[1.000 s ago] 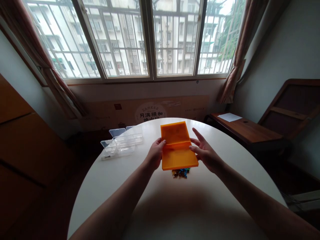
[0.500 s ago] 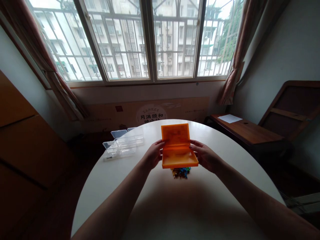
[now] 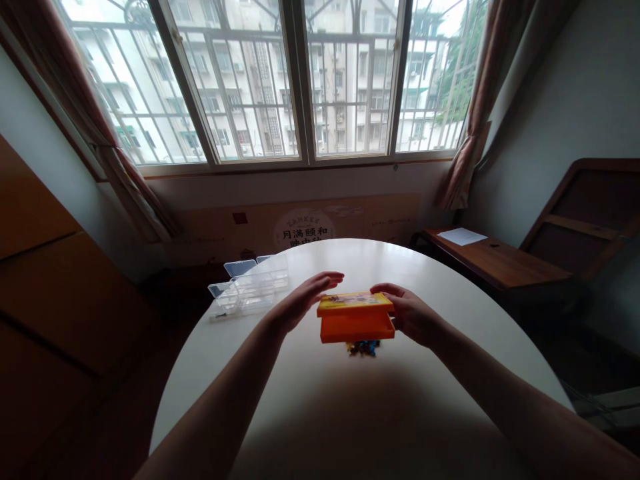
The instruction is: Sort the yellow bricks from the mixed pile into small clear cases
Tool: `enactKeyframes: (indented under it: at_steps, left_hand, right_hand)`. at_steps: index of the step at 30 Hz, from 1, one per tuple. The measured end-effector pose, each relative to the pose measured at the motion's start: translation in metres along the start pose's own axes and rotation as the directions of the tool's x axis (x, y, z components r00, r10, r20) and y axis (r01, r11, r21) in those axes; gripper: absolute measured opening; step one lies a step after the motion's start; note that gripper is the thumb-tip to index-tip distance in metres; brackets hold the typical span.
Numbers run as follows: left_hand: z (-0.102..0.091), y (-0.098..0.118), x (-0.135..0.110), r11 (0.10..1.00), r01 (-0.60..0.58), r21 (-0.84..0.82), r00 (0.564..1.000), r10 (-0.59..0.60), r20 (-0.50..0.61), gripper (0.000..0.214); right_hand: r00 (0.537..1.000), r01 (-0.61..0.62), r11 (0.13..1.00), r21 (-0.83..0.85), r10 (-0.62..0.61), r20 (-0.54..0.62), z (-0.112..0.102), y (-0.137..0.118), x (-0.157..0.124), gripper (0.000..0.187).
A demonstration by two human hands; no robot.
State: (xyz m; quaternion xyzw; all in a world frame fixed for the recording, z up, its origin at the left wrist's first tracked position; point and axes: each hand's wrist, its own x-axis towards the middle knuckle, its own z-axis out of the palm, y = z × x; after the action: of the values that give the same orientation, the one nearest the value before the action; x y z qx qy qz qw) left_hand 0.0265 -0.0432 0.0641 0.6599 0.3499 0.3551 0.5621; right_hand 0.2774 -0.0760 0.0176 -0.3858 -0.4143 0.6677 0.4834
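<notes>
An orange plastic box (image 3: 356,319) hangs a little above the round white table (image 3: 360,413), its lid almost down on the base. My right hand (image 3: 407,313) grips the box's right end, fingers curled over the lid. My left hand (image 3: 305,300) is flat, fingers stretched out, reaching over the lid's left end and touching it. Under the box lies a small heap of coloured pieces (image 3: 363,347) on the table.
Several clear plastic boxes (image 3: 247,288) sit at the table's far left edge. A dark wooden bench (image 3: 495,261) with a white sheet of paper (image 3: 463,235) stands to the right. A barred window and curtains fill the back wall.
The orange box's lid has swung down from upright to nearly closed. My left hand left the box's side and now lies flat over the lid. My right hand moved onto the lid's right end.
</notes>
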Motion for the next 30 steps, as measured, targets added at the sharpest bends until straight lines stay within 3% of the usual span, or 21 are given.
enactKeyframes:
  at_steps: [3,7,10,14,17,20,25,30]
  left_hand:
    - [0.011,0.021,-0.016,0.934,-0.042,0.356,0.977,-0.037,0.211,0.076]
    - [0.025,0.033,-0.026,0.752,-0.138,0.644,0.947,-0.09,0.308,0.107]
    - [0.033,0.032,-0.027,0.681,-0.163,0.714,0.929,-0.138,0.344,0.118]
    - [0.038,0.027,-0.026,0.609,-0.138,0.781,0.934,-0.181,0.307,0.123]
    - [0.038,0.026,-0.027,0.576,-0.126,0.807,0.947,-0.172,0.271,0.122]
    - [0.037,0.029,-0.028,0.554,-0.147,0.819,0.958,-0.126,0.257,0.118]
    - [0.029,0.038,-0.038,0.456,-0.142,0.878,0.972,-0.104,0.212,0.109]
    - [-0.013,0.029,-0.074,0.324,-0.068,0.944,0.983,-0.138,0.118,0.102]
  right_hand:
    - [0.999,0.003,0.999,-0.039,-0.001,0.041,0.003,0.001,-0.002,0.027]
    - [0.994,0.007,0.992,-0.129,0.007,0.114,0.004,0.004,-0.004,0.033]
    - [0.991,0.016,0.989,-0.144,0.003,0.133,0.004,0.006,-0.004,0.035]
    - [0.978,0.013,0.996,-0.09,0.006,0.21,0.0,0.004,-0.003,0.039]
    - [0.944,0.008,1.0,-0.014,-0.003,0.331,-0.003,0.002,-0.002,0.047]
    - [0.928,0.016,0.999,0.043,-0.031,0.371,-0.004,-0.001,-0.003,0.056]
    - [0.957,0.057,0.997,0.051,-0.069,0.281,-0.007,-0.006,-0.003,0.064]
    - [0.981,0.185,0.976,-0.114,-0.191,-0.042,-0.024,-0.009,0.007,0.052]
